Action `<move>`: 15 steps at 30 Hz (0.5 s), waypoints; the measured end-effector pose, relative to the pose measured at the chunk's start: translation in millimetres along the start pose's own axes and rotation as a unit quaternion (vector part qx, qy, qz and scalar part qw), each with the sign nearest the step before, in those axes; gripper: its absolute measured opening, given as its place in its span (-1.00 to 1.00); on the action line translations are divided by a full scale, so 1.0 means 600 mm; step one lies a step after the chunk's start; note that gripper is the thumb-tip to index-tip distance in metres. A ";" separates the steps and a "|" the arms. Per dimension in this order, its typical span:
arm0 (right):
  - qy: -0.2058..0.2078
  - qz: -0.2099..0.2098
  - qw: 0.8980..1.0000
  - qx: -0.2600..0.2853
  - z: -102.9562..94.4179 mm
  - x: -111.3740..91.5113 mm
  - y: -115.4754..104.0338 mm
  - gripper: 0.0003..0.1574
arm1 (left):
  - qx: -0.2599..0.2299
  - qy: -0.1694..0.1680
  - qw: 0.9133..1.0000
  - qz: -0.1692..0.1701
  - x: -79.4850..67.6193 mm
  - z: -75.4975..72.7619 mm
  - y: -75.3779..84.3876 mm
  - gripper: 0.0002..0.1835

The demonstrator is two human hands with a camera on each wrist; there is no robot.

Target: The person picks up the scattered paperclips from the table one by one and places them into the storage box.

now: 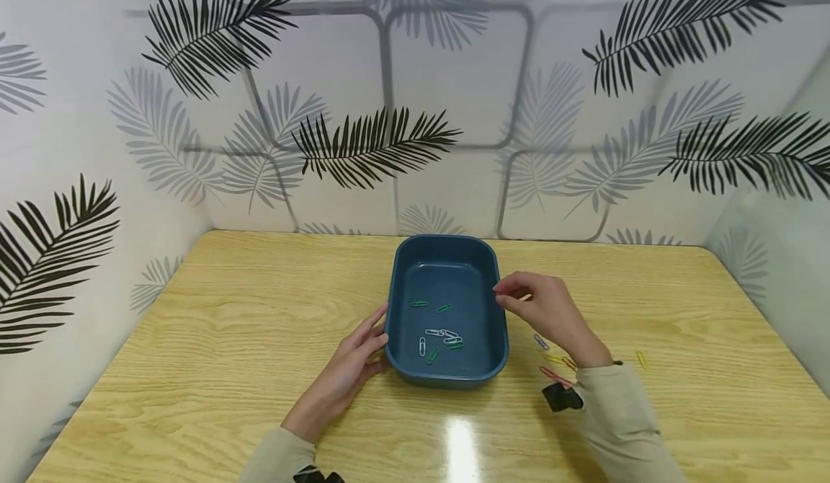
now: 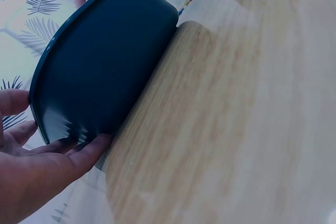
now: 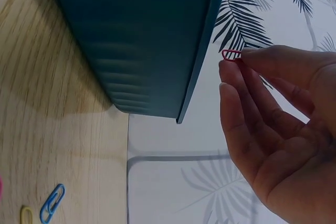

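At the right rim of the blue bin [image 1: 454,285], my right hand [image 1: 546,311] pinches a red paperclip [image 3: 229,52] that may drop outside if released short; left hand [image 1: 349,368] rests unclenched against the bin.

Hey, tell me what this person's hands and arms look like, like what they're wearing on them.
The left hand and right hand wear no gloves. The left sleeve and right sleeve are plain beige. By the cuffs are a left black piece and a right black piece.
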State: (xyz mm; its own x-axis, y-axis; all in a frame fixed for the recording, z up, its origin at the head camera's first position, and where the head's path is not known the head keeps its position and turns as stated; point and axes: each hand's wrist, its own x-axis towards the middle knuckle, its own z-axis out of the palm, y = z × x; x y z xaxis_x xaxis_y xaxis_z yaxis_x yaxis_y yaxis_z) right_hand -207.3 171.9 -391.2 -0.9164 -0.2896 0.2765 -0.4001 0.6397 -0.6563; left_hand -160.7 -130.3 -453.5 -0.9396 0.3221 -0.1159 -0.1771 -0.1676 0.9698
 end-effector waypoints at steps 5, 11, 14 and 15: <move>-0.001 0.006 1.000 0.001 0.001 0.001 -0.004 -0.89 | 0.002 -0.001 1.000 0.001 0.000 0.000 0.001 -0.39; 0.001 0.012 1.000 -0.001 0.002 0.002 -0.005 -0.92 | 0.001 -0.001 1.000 0.000 0.000 0.001 0.002 -0.39; 0.000 0.013 1.000 -0.002 0.002 0.001 -0.005 -0.93 | 0.000 0.001 1.000 -0.001 0.000 0.001 0.002 -0.39; -0.001 0.014 1.000 -0.002 0.002 0.002 -0.004 -0.93 | 0.000 0.001 1.000 -0.001 0.000 0.001 0.002 -0.39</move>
State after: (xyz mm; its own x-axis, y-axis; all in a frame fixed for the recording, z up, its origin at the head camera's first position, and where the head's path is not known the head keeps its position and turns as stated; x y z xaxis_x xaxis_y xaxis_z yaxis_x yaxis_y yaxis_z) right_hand -207.1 169.2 -389.9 -0.9275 -0.2726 0.2557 -0.3735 0.6504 -0.6614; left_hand -160.9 -129.6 -452.3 -0.9399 0.3205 -0.1176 -0.1787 -0.1681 0.9694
